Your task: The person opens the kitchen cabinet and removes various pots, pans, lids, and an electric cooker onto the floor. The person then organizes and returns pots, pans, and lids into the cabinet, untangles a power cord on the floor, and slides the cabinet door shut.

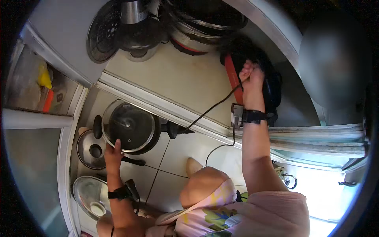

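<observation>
On the tiled floor stands a dark pot [156,136] with black side handles, covered by a glass lid [136,118]. My left hand [113,154] grips its near edge, the thumb lying on the lid's rim and the other fingers mostly hidden. Inside the low cabinet, my right hand [252,75] has its fingers curled at a thin black cord [215,106], which runs down toward the pot's right handle. Beside that hand are a red-sided box [233,77] and a dark, bulky item [273,89], its kind unclear.
Stacked pans [193,41], a steel-topped dark vessel [138,35] and a perforated disc [103,33] sit deeper on the shelf [158,75]. Sliding-door tracks [158,100] edge the cabinet. Left on the floor are a round metal lid [85,146] and a glass lid [85,193].
</observation>
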A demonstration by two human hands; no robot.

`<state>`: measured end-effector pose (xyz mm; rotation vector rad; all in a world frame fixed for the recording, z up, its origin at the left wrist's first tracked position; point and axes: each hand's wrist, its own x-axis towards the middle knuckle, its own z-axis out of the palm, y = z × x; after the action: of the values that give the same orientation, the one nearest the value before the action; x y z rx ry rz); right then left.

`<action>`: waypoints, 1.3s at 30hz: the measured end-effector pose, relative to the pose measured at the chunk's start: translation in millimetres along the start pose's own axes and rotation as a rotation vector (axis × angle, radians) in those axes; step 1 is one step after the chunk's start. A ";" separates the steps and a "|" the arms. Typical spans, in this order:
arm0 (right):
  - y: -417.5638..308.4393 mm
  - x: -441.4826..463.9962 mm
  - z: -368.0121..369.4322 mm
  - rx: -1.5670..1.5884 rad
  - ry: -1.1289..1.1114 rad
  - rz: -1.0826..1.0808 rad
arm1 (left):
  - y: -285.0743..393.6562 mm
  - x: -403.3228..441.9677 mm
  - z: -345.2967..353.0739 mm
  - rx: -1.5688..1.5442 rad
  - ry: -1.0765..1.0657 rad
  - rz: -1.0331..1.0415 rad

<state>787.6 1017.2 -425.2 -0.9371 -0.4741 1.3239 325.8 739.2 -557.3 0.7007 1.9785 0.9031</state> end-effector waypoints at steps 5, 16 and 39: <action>11.3 57.2 -25.5 -1.484 0.358 -0.584 | 51.5 -9.3 -15.5 0.189 -0.066 -0.073; 9.3 147.5 5.8 -1.181 0.164 -0.313 | 76.3 -15.8 -29.4 0.599 0.304 0.494; 9.6 71.3 -30.8 -1.468 0.299 -0.502 | 141.2 -35.9 65.8 0.470 -0.033 0.758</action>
<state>821.4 1075.3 -465.1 -1.9684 -1.3937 0.1765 419.9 817.4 -454.3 1.7988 1.9184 0.8225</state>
